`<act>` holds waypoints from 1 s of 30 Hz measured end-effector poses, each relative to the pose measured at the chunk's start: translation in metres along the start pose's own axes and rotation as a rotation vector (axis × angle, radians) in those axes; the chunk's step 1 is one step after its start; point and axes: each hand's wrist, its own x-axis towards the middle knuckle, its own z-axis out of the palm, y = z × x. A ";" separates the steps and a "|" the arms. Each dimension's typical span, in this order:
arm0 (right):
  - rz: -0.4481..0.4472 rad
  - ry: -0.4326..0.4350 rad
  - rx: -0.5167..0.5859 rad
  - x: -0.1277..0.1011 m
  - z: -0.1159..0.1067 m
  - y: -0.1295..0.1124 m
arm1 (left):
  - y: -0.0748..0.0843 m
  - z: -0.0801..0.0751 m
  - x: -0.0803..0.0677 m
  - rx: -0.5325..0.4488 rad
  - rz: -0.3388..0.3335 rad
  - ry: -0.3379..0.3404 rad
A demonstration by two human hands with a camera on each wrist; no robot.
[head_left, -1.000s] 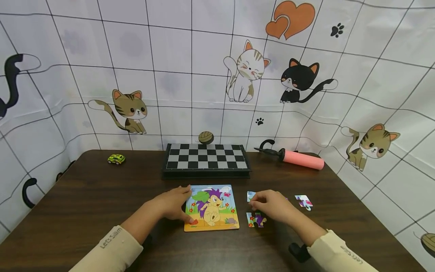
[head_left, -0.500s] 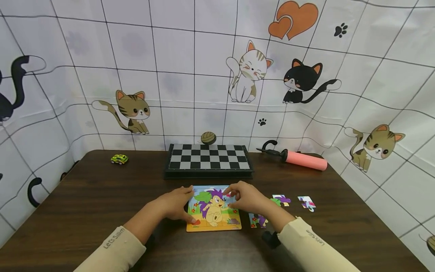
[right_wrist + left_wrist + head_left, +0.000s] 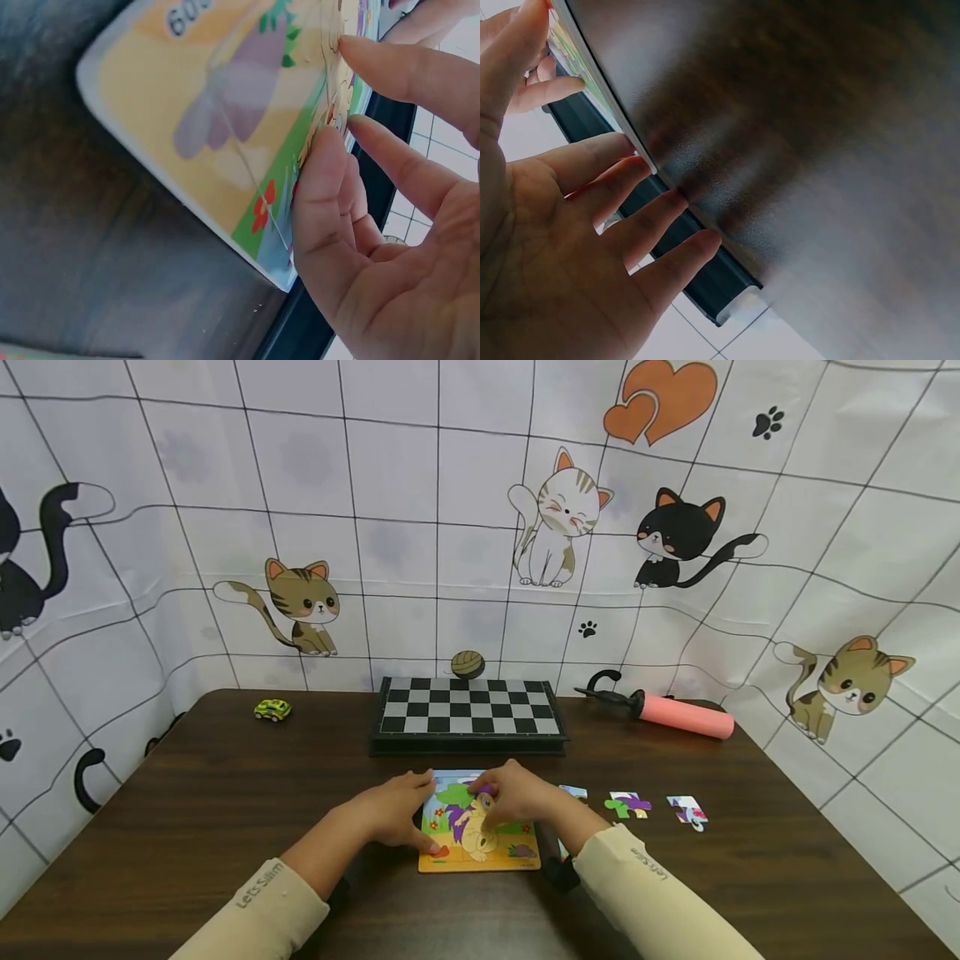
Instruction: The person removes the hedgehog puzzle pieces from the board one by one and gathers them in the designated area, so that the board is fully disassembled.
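Note:
A square puzzle board (image 3: pixel 480 864) with a hedgehog picture lies flat on the table in the head view. My left hand (image 3: pixel 390 814) steadies its left side, the thumb on the lower left corner and the straight fingers reaching to the upper left corner. In the left wrist view the fingers (image 3: pixel 656 225) are spread and extended beside the board's edge. My right hand (image 3: pixel 517 793) is over the middle of the board, thumb and fingers bent in a pinch on a puzzle piece that is mostly hidden. The right wrist view has these fingertips (image 3: pixel 322 150) right at the picture's surface.
Right of the board lie loose puzzle pieces: a blue one (image 3: pixel 573 792), a green and purple one (image 3: pixel 628 804), a white and purple one (image 3: pixel 686 811). Behind are a black-and-white checkered board (image 3: pixel 468 714), a pink hand pump (image 3: pixel 686 716) and a green toy car (image 3: pixel 272 709).
My right hand has moved left, from beside the loose pieces onto the middle of the board. The left hand stays at the board's left side.

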 end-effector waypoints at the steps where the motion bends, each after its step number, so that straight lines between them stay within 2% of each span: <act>1: 0.019 0.002 -0.008 0.000 0.000 -0.001 | 0.000 0.000 0.000 0.000 -0.001 0.000; 5: 0.055 0.003 -0.019 0.000 -0.001 -0.003 | 0.001 0.000 0.002 0.004 0.000 -0.003; 11: 0.057 -0.025 -0.028 0.001 -0.001 -0.008 | 0.001 0.000 0.002 0.009 -0.001 -0.001; 18: 0.113 -0.004 -0.009 -0.001 0.000 -0.016 | 0.001 0.001 0.002 0.007 0.002 0.000; 26: 0.005 0.020 0.111 -0.004 0.004 -0.015 | 0.001 0.000 0.000 0.002 0.004 0.010; 30: 0.008 0.080 0.142 -0.006 0.006 -0.011 | 0.001 0.001 0.000 0.002 -0.003 0.011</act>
